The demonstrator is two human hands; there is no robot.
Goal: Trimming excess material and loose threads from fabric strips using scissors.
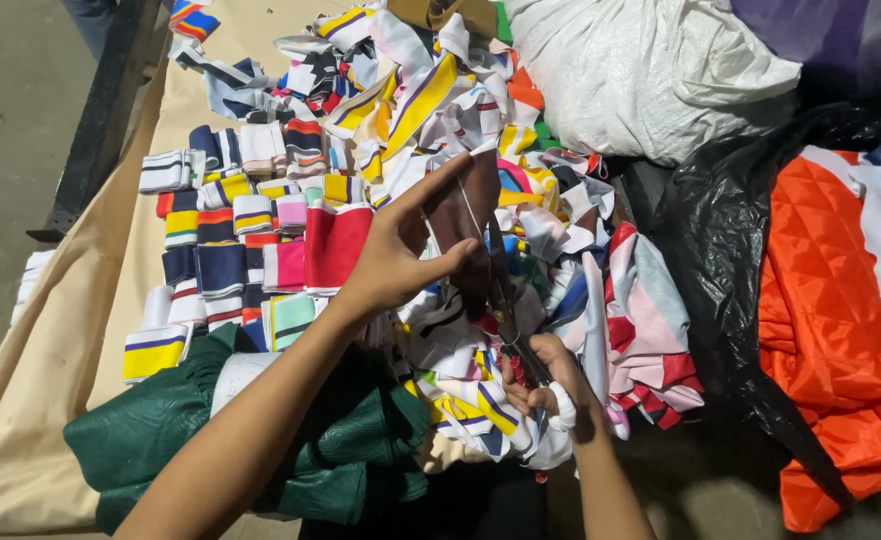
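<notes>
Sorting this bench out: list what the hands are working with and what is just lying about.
In hand:
left hand holding up dark red strip
right hand on scissors

Lying about:
folded striped bands
loose striped pile
green cloth
white bag
orange quilted fabric

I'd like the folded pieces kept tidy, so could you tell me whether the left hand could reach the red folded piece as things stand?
Probably yes. The left hand is right beside the red folded piece with nothing between, but it holds a dark fabric strip, so it isn't free.
</notes>
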